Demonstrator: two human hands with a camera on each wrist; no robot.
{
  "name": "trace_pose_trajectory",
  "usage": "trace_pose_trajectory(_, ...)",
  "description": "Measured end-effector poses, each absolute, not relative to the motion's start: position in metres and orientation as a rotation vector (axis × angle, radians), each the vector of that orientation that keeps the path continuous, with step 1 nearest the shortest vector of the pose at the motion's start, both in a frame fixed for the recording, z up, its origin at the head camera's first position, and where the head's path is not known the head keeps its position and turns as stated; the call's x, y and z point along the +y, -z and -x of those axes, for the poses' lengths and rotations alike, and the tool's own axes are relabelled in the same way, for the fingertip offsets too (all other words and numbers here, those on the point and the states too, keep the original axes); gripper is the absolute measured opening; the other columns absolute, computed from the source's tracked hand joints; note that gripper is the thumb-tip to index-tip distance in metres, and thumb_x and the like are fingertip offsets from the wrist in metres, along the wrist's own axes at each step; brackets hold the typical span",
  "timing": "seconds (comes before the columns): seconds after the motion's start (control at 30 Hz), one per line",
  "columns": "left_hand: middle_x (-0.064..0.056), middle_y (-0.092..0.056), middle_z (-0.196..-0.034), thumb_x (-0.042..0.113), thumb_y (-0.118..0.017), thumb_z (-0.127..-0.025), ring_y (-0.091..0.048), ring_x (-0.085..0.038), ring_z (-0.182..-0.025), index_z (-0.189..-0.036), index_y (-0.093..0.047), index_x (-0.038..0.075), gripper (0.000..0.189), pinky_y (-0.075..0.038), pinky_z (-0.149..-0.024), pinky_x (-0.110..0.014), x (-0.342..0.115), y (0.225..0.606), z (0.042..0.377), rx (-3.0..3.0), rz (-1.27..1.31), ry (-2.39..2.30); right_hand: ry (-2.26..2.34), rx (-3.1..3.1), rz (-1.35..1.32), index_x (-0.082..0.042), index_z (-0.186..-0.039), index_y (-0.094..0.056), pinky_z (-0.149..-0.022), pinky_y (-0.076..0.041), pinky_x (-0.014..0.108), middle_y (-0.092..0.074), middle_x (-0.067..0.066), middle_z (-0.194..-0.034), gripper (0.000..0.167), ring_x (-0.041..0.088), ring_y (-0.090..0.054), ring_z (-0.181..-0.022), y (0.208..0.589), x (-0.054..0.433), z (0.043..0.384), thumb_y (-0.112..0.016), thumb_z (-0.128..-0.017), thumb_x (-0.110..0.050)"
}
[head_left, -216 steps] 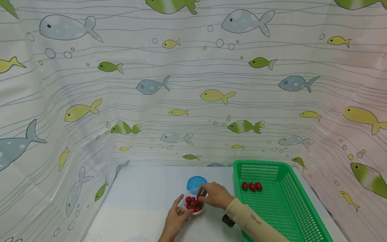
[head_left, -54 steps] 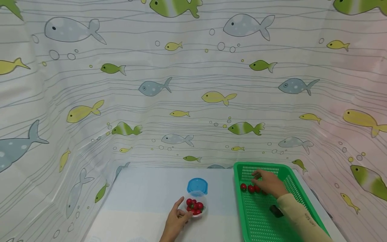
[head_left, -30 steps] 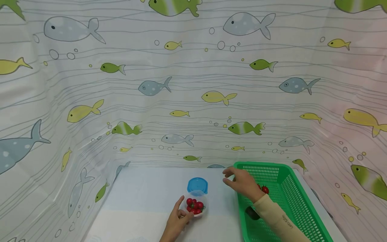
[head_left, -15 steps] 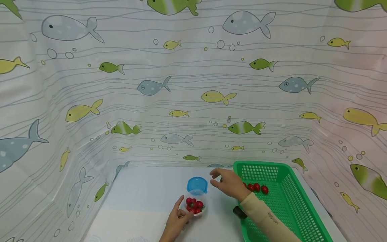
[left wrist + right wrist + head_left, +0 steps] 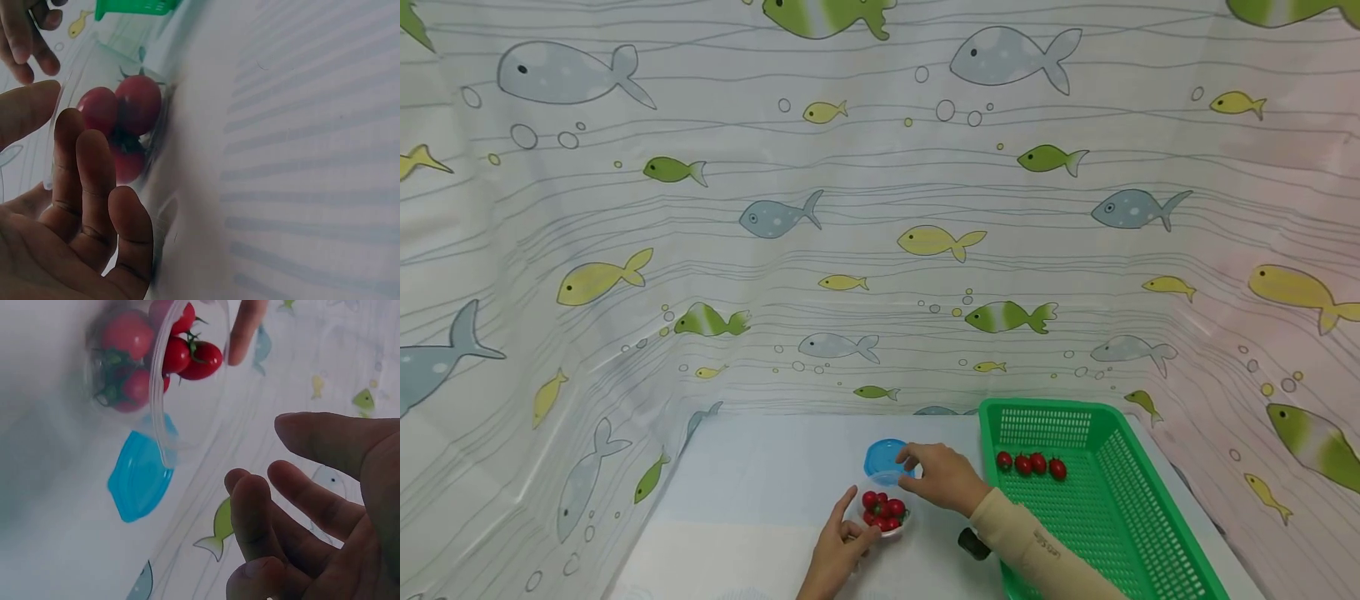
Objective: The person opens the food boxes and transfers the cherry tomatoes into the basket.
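Note:
A clear round plastic container (image 5: pixel 904 527) stands on the white table, holding several red cherry tomatoes (image 5: pixel 883 510) with green stems. My left hand (image 5: pixel 837 546) holds it from the near left side, with thumb and fingers around its wall; the left wrist view shows the fingertips (image 5: pixel 94 147) close against the plastic. My right hand (image 5: pixel 942 477) hovers just above and to the right of the container, its fingers loosely bent and nothing between them. The right wrist view shows a gap between those fingers and the rim (image 5: pixel 159 394).
A blue lid (image 5: pixel 887 454) lies behind the container. To the right stands a green plastic basket (image 5: pixel 1093 517), with several cherry tomatoes (image 5: pixel 1037 462) in a row near its far end. A small black device (image 5: pixel 973 543) sits at the right wrist. A fish-patterned curtain surrounds the table.
My right hand has gone from the container to the basket and come back left. The basket's row is one tomato longer than in the oldest frame. The left hand has stayed at the container.

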State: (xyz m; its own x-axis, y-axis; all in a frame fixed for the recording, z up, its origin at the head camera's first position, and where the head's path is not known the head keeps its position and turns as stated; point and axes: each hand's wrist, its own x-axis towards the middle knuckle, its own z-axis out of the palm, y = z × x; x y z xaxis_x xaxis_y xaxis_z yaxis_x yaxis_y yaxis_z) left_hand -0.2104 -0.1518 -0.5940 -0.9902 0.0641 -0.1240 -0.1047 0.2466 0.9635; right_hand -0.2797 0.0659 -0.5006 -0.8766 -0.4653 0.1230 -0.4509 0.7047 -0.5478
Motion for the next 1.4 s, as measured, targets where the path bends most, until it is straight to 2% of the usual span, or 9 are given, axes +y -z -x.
trace_pose_trajectory(0.2,-0.002,-0.063,-0.077,0.033,-0.075,-0.093,-0.058,-0.016,-0.067,-0.159,-0.027,0.004,0.086,-0.047,-0.053,-0.026,-0.153,0.594,0.211,2.374,0.016,-1.842,0.886,2.857,0.738,-0.016,-0.113,-0.071,-0.075,-0.056,0.04,-0.074,0.0,-0.099,0.029,0.018,-0.068,-0.091,0.509,0.055,0.282,-0.078,-0.089,-0.031)
trace_pose_trajectory(0.7,-0.002,-0.064,-0.078,0.03,-0.074,-0.094,-0.06,-0.017,-0.069,-0.159,-0.026,0.004,0.085,-0.048,-0.053,-0.026,-0.151,0.59,0.209,2.359,0.017,-1.863,0.834,2.838,0.679,-0.014,-0.113,-0.073,-0.078,-0.057,0.048,-0.075,0.004,-0.102,0.033,0.02,-0.069,-0.089,0.522,0.031,0.286,-0.079,-0.088,-0.035)
trace_pose_trajectory(0.9,-0.002,-0.064,-0.078,0.031,-0.074,-0.093,-0.061,-0.019,-0.071,-0.158,-0.027,0.004,0.085,-0.048,-0.054,-0.027,-0.15,0.589,0.209,2.362,0.022,-1.861,0.854,2.818,0.667,-0.016,-0.111,-0.073,-0.081,-0.056,0.051,-0.075,0.003,-0.101,0.029,0.02,-0.069,-0.091,0.524,0.026,0.285,-0.079,-0.088,-0.034)
trace_pose_trajectory(1.1,-0.002,-0.064,-0.078,0.032,-0.074,-0.094,-0.062,-0.018,-0.07,-0.158,-0.026,0.003,0.085,-0.048,-0.055,-0.027,-0.15,0.59,0.209,2.351,0.005,-1.877,0.809,2.823,0.718,-0.019,-0.108,-0.074,-0.08,-0.057,0.047,-0.074,-0.003,-0.096,0.024,0.015,-0.068,-0.088,0.529,0.021,0.287,-0.079,-0.088,-0.032)
trace_pose_trajectory(1.3,-0.002,-0.065,-0.078,0.032,-0.074,-0.094,-0.062,-0.02,-0.071,-0.159,-0.024,0.003,0.087,-0.048,-0.055,-0.027,-0.15,0.59,0.208,2.347,0.013,-1.865,0.803,2.799,0.769,-0.019,-0.104,-0.074,-0.071,-0.056,0.034,-0.072,-0.005,-0.09,0.019,0.008,-0.065,-0.081,0.533,0.018,0.283,-0.08,-0.087,-0.026)
trace_pose_trajectory(1.4,-0.004,-0.065,-0.079,0.031,-0.074,-0.094,-0.063,-0.021,-0.071,-0.159,-0.024,0.003,0.087,-0.048,-0.056,-0.028,-0.151,0.589,0.207,2.35,0.01,-1.861,0.801,2.79,0.764,-0.018,-0.104,-0.074,-0.071,-0.057,0.032,-0.072,-0.005,-0.089,0.02,0.006,-0.064,-0.08,0.533,0.015,0.281,-0.081,-0.087,-0.025)
